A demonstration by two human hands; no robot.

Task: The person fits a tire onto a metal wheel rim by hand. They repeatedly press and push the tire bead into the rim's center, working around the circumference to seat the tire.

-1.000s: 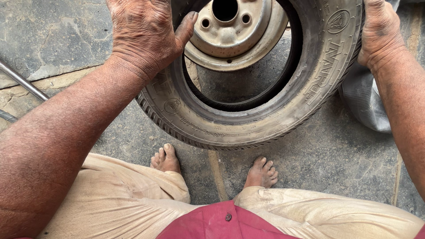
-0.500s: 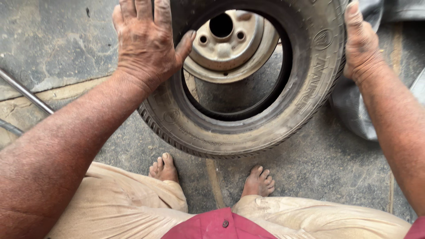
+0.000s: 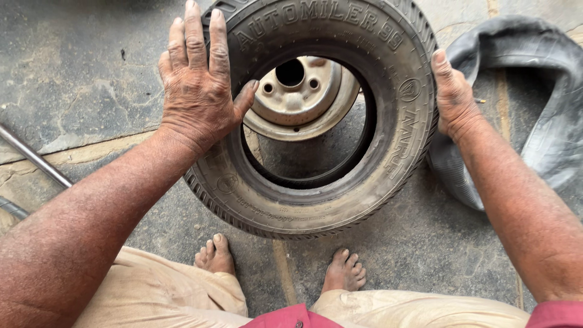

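Gripping tyre (image 3: pixel 316 188) between both palms: our left hand (image 3: pixel 200 91) lay flat on sidewall, right hand (image 3: pixel 452 97) pressed tread edge. Tyre stood tilted on stone floor (image 3: pixel 73 85), wheel rim (image 3: pixel 300 97) behind, inner tube (image 3: pixel 546 109) just right.

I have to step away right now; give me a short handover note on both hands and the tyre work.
Left hand: flat, fingers spread, on the tyre's left sidewall.
Right hand: pressed on the tyre's right edge.
Tyre: on the stone floor in front of the bare feet, steadied between both hands.
Wheel rim: showing through the tyre's opening, seemingly out of its bead.
Inner tube: out, lying slack at right.
Metal bar: on the floor at left, untouched.
Left: rim and tube not fitted.
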